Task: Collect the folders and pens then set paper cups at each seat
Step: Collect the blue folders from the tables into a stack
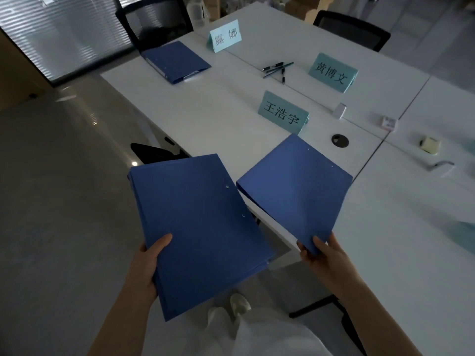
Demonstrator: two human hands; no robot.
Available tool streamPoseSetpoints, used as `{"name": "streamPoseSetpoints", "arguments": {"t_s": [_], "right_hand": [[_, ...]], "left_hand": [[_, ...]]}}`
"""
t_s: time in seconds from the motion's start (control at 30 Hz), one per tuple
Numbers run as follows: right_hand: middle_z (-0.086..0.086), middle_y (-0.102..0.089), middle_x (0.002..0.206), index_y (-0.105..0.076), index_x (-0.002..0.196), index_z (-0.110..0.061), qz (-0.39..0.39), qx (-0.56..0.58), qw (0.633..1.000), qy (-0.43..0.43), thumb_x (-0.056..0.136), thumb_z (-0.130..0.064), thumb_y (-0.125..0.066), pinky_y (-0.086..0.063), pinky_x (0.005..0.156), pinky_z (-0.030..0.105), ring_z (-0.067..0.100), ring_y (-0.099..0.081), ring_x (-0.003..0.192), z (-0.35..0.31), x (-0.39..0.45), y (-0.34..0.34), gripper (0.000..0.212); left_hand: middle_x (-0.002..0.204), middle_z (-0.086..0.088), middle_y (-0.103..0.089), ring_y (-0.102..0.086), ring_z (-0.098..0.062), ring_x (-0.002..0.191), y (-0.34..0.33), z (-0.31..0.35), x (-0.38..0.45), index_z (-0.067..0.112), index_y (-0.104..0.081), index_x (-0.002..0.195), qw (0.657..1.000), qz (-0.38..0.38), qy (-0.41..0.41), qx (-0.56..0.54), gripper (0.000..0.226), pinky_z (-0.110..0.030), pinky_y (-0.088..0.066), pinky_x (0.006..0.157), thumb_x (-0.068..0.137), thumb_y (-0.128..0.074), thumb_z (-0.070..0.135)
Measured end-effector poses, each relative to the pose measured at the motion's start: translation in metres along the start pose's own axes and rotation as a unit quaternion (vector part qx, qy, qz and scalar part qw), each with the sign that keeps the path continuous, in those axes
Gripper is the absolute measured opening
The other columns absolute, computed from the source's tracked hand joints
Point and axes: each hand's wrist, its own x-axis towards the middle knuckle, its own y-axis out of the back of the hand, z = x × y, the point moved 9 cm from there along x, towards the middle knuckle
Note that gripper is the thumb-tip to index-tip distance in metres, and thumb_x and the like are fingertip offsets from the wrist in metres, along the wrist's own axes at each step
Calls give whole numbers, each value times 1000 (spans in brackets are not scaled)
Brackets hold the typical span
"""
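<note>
My left hand (147, 263) grips the near left edge of a stack of blue folders (200, 227), held in the air off the table's front edge. My right hand (326, 255) pinches the near corner of another blue folder (295, 186), which is tilted over the white table's (218, 109) front edge. A third blue folder (174, 61) lies flat at the far left seat. Several dark pens (277, 69) lie together near the table's middle seam. No paper cups are in view.
Three pale blue name cards stand on the table: one (225, 35) far left, one (332, 73) at the back, one (282, 114) near the front. Black chairs (154, 21) stand at the far side. A round cable port (339, 140) and small items (429, 144) sit to the right.
</note>
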Motion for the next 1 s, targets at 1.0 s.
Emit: {"name": "streamPoseSetpoints", "arguments": {"t_s": [1.0], "right_hand": [[-7,-58,133,-43,136,-29,-376,-473,785,-134,92,-9,-56,-54,91,31,13,-61,117,59,36,-199,49]], "left_hand": [[115,-7,-72,-71,-29,98,78,15,-17,17,-61,126,987,93,-44,-126,57,-44,-56,75,79,-65,49]]}}
